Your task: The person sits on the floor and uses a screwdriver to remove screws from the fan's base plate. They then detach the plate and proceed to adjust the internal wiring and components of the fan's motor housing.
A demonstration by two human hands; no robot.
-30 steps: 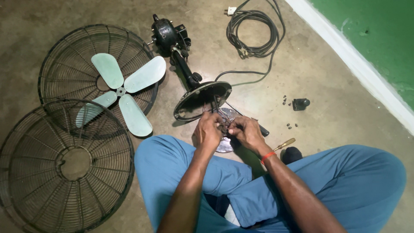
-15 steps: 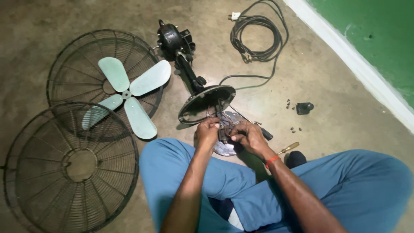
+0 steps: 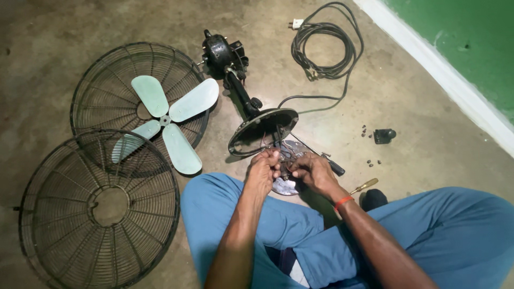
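Note:
I sit cross-legged on a concrete floor in blue trousers. My left hand [image 3: 263,171] and my right hand [image 3: 311,172] meet over a round metal bottom plate [image 3: 284,184] and pinch thin wires between the fingertips. Just beyond them a black fan base [image 3: 262,131] is tipped on its side, its stem running up to the black motor [image 3: 220,52]. The exact part under my fingers is hidden by the hands.
Two black wire fan guards [image 3: 99,208] [image 3: 107,93] lie at the left, with a pale green four-blade propeller [image 3: 168,120] on the upper one. A coiled black power cord [image 3: 324,45] lies at the top. A black knob and small screws [image 3: 384,135], a screwdriver [image 3: 364,185] and a green wall [image 3: 466,37] are at the right.
Both hands stay together at the wires beside the fan base with small finger movements. The camera view has shifted slightly, so everything sits a little lower and to the right.

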